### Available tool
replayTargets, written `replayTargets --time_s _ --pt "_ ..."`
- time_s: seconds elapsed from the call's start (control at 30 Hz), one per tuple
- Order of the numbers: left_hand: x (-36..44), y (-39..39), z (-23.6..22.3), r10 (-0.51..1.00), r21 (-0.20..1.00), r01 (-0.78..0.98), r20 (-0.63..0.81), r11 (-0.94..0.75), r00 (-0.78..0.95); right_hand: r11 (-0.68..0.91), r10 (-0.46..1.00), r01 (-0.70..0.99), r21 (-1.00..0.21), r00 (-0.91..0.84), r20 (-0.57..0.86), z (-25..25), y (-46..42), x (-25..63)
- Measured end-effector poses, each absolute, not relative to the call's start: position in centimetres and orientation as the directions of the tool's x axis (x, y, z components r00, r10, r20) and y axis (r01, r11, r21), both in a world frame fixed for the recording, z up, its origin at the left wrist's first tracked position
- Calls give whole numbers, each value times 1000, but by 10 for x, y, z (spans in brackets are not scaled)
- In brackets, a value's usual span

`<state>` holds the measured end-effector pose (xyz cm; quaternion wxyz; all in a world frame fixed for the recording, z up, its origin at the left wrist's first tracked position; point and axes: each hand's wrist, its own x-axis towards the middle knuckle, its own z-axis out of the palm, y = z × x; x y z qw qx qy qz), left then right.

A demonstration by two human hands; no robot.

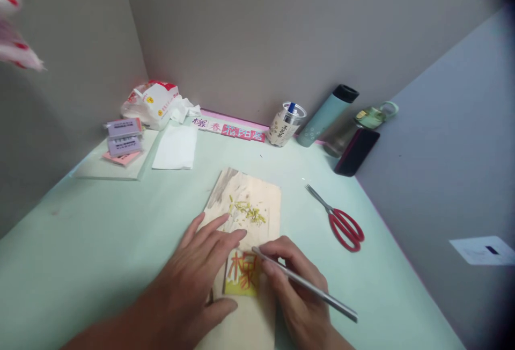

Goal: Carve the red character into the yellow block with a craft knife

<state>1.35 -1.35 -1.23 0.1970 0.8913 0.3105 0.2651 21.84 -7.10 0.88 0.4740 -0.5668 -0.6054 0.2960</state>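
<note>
In my right hand (300, 291) is a slim silver carving knife (317, 288), held like a pen. Its tip is at the upper right corner of a small yellow-green carving block (243, 275) bearing a red-lined character. Parts of the block's face are cut away and pale. My left hand (205, 264) lies with fingers spread over the block's left side and the wooden board (237, 181) under it; the thumb is near the block's lower edge. Yellow-green shavings (249, 212) are scattered on the board above the block.
Red-handled scissors (341, 226) lie to the right. Along the back stand a paper-labelled cup (285, 126), a teal bottle (328, 115), a green-lidded bottle (350, 132) and a leaning phone (357, 151). Character tiles (237, 131), white paper (176, 147), wrapped blocks (124, 138) and a tissue pack (151, 103) are further left.
</note>
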Motion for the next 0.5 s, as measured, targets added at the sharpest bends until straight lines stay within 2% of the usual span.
replayTargets --time_s 0.1,0.2,0.33,0.5 --pt "12 -10 -11 633 477 444 374 -758 678 116 971 331 -937 161 178 8 -71 214" --pt "9 -4 -10 623 459 442 392 -770 677 144 969 313 -939 148 198 9 -71 213" --pt "3 4 -12 640 489 459 310 -741 703 154 977 277 -948 97 187 9 -69 215" --pt "2 5 -15 663 524 472 264 -709 701 125 980 245 -961 119 158 4 -69 213"
